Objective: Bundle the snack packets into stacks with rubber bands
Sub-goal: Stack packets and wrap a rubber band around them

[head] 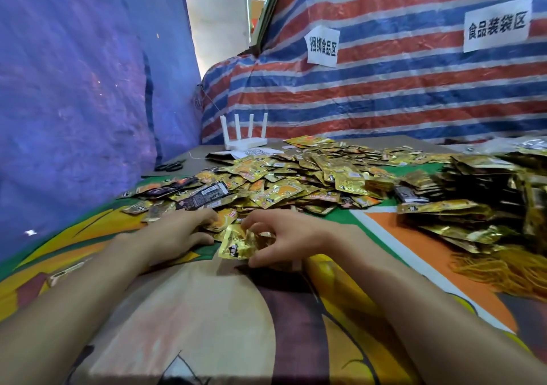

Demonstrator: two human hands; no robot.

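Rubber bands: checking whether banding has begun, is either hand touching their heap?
No, the rubber bands lie far right, while the right hand pinches a gold packet and the left hand rests on loose packets.

Loose packet heap (296, 177) ahead, bundled stacks (473, 195) right, cloth (189, 310) open nearby

Loose gold snack packets (296, 183) are heaped across the bench middle; stacks (473, 195) and tan rubber bands (503, 269) are located at its right edge.
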